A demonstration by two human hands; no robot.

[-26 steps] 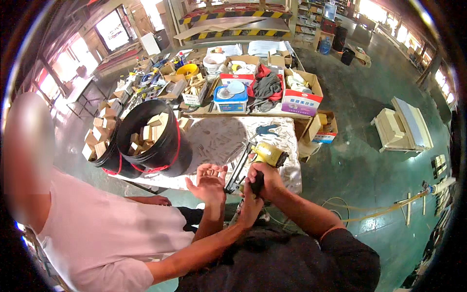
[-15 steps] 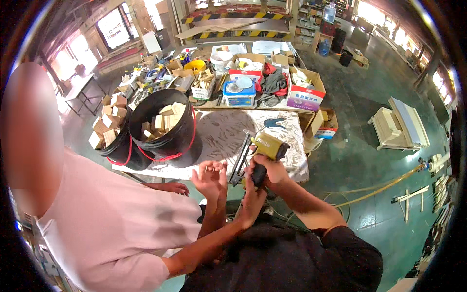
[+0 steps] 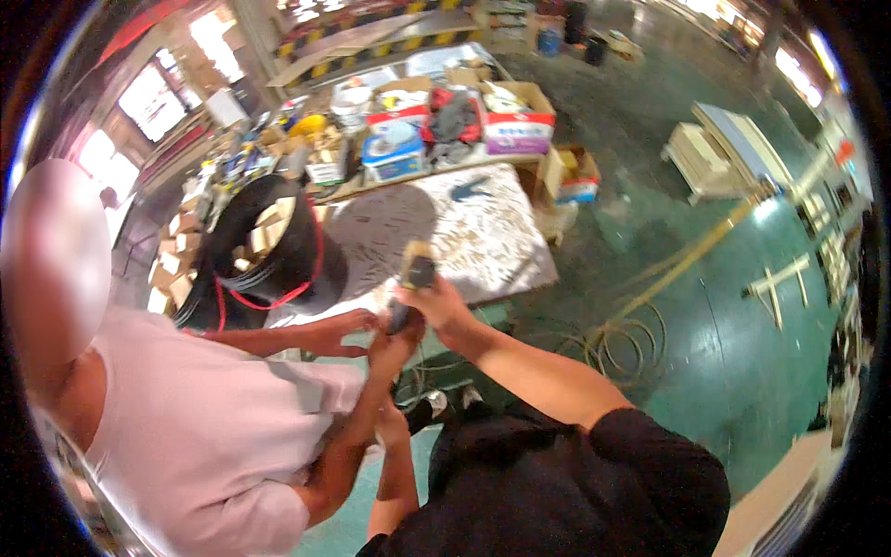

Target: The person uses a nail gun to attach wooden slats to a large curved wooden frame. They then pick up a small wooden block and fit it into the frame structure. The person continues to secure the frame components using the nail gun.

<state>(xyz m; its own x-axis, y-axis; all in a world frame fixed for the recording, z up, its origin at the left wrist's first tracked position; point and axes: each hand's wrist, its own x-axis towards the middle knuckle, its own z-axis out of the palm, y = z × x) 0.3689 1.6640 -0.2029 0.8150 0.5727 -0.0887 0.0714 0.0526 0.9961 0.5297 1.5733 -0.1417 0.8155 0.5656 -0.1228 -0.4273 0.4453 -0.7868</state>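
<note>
A yellow-and-black nail gun (image 3: 418, 266), blurred by motion, is held in front of me over the near edge of the white-topped table (image 3: 483, 243). My right hand (image 3: 434, 302) is closed round it from the right. One hand of a co-worker (image 3: 396, 342) in a pale shirt grips its lower part, touching or nearly touching mine. Their other hand (image 3: 348, 331) reaches in from the left with bent fingers. Low down, my left hand (image 3: 392, 424) is beside the co-worker's forearm, its fingers hidden.
Two black buckets with wood blocks, the larger (image 3: 306, 265) at front, stand on the table's left. Behind are a blue-and-white tub (image 3: 394, 153), cartons (image 3: 520, 121) and tools. A dark blue glove (image 3: 469, 188) lies among scattered nails. A coiled hose (image 3: 626, 343) lies on the floor at right.
The nail gun has swung left and turned in the hands. My left hand, raised with spread fingers before, has dropped down. The co-worker's other hand has come up toward the gun. The view has shifted.
</note>
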